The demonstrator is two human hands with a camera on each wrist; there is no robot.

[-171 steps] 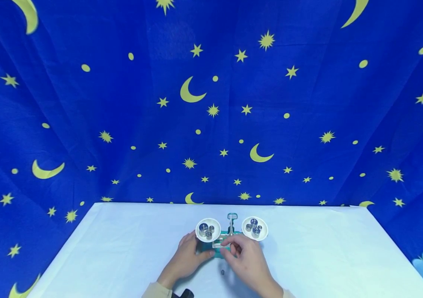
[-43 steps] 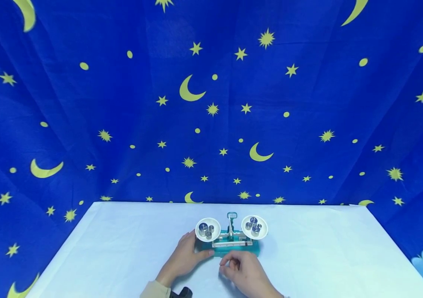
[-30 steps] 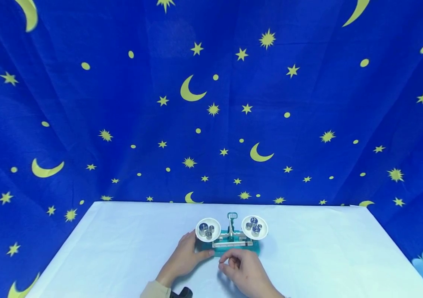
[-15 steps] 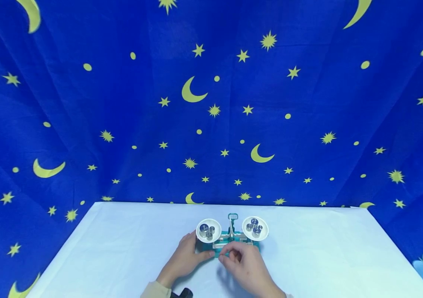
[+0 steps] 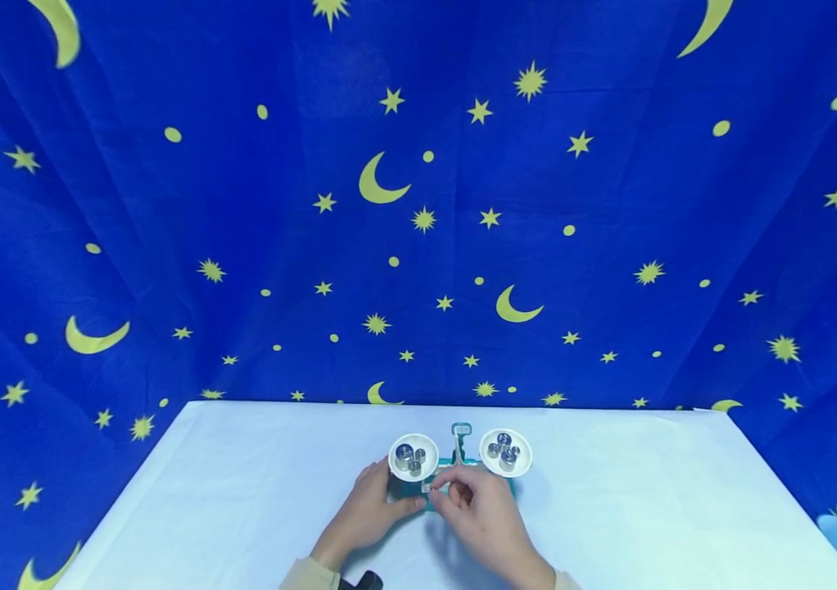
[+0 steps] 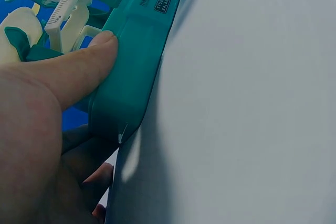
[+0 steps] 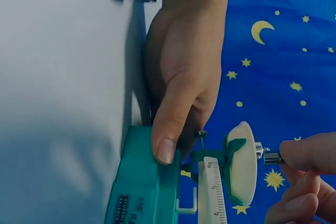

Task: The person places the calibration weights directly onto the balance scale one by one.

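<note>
A green student balance (image 6: 126,72) with two white pans stands on the table. My left hand (image 5: 370,508) grips its left end, thumb on top of the base and fingers at the end. My right hand (image 5: 488,516) is over the front of the beam, just right of the left pan (image 5: 429,470). In the right wrist view its fingertips meet a small metal weight (image 7: 273,158) beside the pan and seem to pinch it. Three metal weights (image 5: 404,456) sit in the left pan. Several more weights (image 5: 508,457) stand in the right pan (image 5: 523,465).
A white cover lies over the table (image 5: 647,500). Behind it hangs a blue cloth (image 5: 455,246) with yellow moons and stars. A black object (image 5: 369,580) shows near my left wrist at the bottom edge.
A small weight that lay on the table in front of the balance is gone from there. My right hand went down to that spot, then rose forward to the beam. My left hand stayed.
</note>
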